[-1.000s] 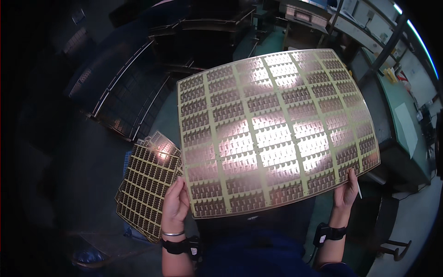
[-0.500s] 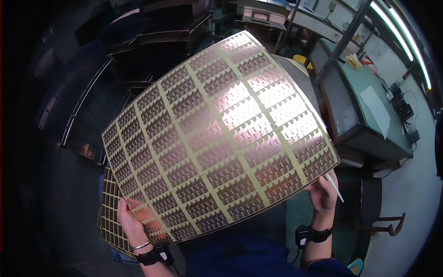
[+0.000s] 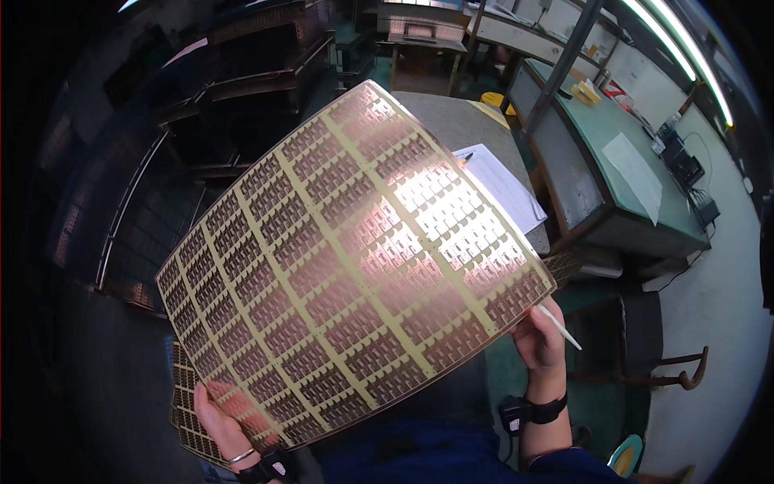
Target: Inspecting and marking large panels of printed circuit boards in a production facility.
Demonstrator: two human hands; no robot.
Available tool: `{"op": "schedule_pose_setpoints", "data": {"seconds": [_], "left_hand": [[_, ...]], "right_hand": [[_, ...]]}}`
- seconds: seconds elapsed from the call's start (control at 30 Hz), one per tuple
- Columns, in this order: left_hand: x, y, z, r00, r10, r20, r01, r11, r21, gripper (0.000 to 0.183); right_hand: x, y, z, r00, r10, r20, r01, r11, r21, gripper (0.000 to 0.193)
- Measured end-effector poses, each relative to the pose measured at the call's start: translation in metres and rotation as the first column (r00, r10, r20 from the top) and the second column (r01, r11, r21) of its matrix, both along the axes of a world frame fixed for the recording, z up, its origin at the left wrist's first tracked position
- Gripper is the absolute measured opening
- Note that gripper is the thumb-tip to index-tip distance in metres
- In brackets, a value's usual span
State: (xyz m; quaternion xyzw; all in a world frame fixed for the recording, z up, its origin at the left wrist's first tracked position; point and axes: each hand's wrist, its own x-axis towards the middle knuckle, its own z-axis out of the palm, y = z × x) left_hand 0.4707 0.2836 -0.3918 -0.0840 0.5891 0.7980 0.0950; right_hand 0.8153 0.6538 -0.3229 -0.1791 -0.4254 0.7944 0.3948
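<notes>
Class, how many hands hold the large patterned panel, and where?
2: the left hand holds the panel by its lower-left edge; the right hand, also holding a white stick, by its lower-right corner.

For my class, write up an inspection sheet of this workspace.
Surface: grey tabletop, partly hidden; green benchtop at right.
Job's things: patterned circuit-board panel, tilted; similar panels at lower left.
Clutter: papers on the grey tabletop; white sheet on the green benchtop.
Hands: left hand and right hand grip the circuit-board panel's edges; right also holds a white stick.
Cables: cord below the right wrist's black device.
Surroundings: chair with wooden arm; lit tube lights.
</notes>
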Motion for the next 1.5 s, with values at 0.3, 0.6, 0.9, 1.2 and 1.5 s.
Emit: {"op": "schedule_pose_setpoints", "data": {"seconds": [0.3,0.6,0.9,1.2,1.5], "left_hand": [[-0.007,0.024,0.016,0.993,0.105,-0.056,-0.096,0.985,0.14,0.033],[0.002,0.036,0.081,0.831,-0.071,-0.552,0.242,0.939,0.243,0.027],[-0.004,0.065,0.034,0.8,-0.181,-0.573,0.347,0.917,0.195,0.03],[-0.004,0.079,-0.018,0.754,-0.417,-0.507,0.563,0.808,0.174,0.029],[0.023,0.085,-0.044,0.643,-0.658,-0.392,0.751,0.641,0.158,0.029]], "right_hand": [[0.014,0.055,-0.014,0.921,-0.126,0.369,0.026,0.964,0.264,0.036],[-0.012,0.068,0.025,0.931,-0.327,0.162,0.204,0.835,0.511,0.02],[0.011,0.097,-0.023,0.964,-0.266,0.022,0.263,0.96,0.095,0.043],[0.02,0.072,-0.013,0.994,-0.019,-0.112,-0.024,0.928,-0.372,0.054],[0.017,0.059,-0.034,0.989,-0.121,-0.08,0.073,0.892,-0.447,0.036]]}}
